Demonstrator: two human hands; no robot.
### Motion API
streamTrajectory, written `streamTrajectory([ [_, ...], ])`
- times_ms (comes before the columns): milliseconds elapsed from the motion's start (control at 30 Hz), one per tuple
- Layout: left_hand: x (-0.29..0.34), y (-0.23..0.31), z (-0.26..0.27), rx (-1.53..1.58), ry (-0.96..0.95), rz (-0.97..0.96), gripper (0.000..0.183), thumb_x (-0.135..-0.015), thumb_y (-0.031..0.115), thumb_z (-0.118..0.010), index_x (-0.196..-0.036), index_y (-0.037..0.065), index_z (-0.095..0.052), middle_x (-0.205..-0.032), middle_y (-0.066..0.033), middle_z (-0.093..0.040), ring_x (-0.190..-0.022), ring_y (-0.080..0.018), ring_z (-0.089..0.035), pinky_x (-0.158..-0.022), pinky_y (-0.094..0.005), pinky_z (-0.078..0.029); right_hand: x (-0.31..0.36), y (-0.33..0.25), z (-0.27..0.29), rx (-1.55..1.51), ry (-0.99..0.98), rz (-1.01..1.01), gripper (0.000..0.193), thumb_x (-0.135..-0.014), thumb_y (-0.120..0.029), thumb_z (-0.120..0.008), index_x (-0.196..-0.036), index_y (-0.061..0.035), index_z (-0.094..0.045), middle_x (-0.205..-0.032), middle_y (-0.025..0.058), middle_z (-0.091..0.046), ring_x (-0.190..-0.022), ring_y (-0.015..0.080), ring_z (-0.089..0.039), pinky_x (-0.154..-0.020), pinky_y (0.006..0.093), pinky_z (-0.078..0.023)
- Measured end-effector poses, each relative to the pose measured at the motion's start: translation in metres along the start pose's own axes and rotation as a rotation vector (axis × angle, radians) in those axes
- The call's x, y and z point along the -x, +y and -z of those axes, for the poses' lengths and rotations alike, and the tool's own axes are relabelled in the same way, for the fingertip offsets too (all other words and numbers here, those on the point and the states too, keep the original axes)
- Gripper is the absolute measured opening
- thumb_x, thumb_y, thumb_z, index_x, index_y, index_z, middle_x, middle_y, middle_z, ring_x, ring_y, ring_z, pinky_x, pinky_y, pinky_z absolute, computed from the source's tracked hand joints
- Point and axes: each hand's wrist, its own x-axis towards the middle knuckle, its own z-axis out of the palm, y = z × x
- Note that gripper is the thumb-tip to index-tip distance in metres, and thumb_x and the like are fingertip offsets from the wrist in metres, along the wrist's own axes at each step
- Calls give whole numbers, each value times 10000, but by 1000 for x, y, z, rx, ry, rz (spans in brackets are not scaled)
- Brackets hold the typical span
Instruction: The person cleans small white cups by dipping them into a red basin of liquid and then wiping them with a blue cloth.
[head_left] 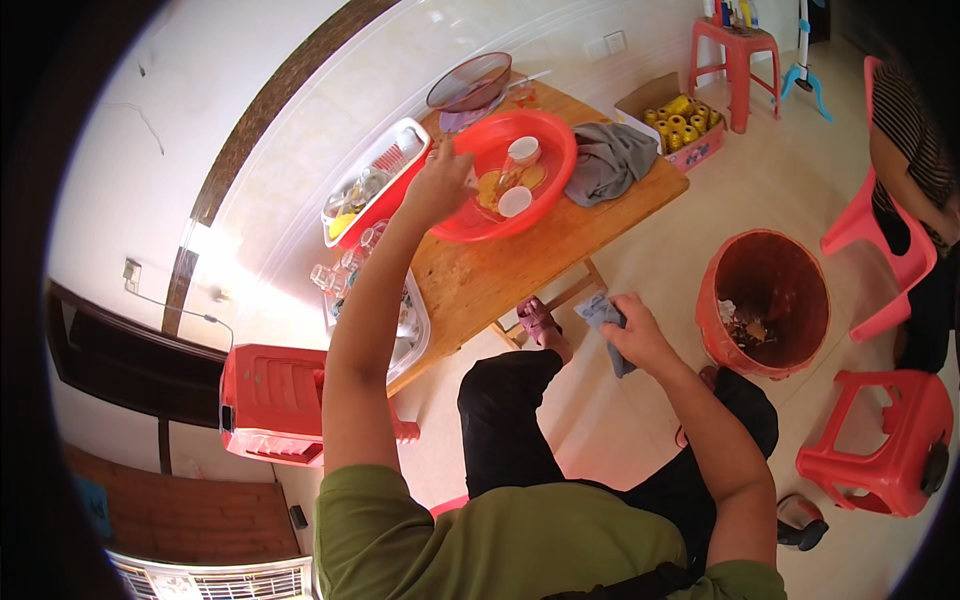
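My left hand (437,187) is raised over the left rim of a round red basin (562,165). Its fingers are closed, and whatever they may pinch is too small to make out. Two small white cups, one farther back (524,150) and one nearer (515,203), sit in the basin beside yellowish-brown matter (490,188). Low in front of the table, my right hand (640,335) grips a crumpled grey-blue cloth (604,318), which hangs beneath the fingers.
On the wooden table (470,282) stand a red-and-white dish tub (378,215), upturned glasses (330,280) and a grey cloth (610,165). A red bin (715,290), a red stool (870,440) and a seated person (910,150) are at the right.
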Motion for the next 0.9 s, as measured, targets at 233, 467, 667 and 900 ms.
streamTrajectory([
  [233, 20, -17, -25, 390, 204, 423, 450, -759, 250, -734, -1087, 29, -517, -1040, -185, -508, -868, -300, -589, -733, -395, -518, 2, -50, 9, -1, 96, -142, 366, -732, -114, -676, -1044, 10, -531, -948, 162, -593, -858, 309, -597, -764, 347, -477],
  [467, 27, 92, 31, 2086, 167, 508, 427, -948, 436, -454, -1142, 65, -537, -984, -90, -636, -892, -187, -619, -688, -282, -504, -18, -49, 62, -769, 223, -221, 410, -796, -53, -635, -1177, 38, -514, -1055, 97, -574, -911, 157, -564, -795, 303, -464],
  [667, 47, 205, -5, 2255, 127, 617, 403, -961, 457, -419, -1079, 90, -534, -857, -17, -598, -699, -89, -552, -525, -216, -409, -11, -81, 62, -246, 236, 398, 358, -821, -33, -586, -1177, -7, -561, -1120, 104, -570, -965, 170, -568, -839, 287, -464],
  [900, 49, 245, -15, 1746, 253, 497, 413, -990, 407, -363, -1017, 34, -538, -848, -33, -529, -774, -102, -485, -697, -257, -414, -3, -69, 40, 107, 23, 214, 243, -838, -31, -561, -1075, -2, -604, -1055, 80, -598, -879, 185, -594, -742, 271, -482],
])
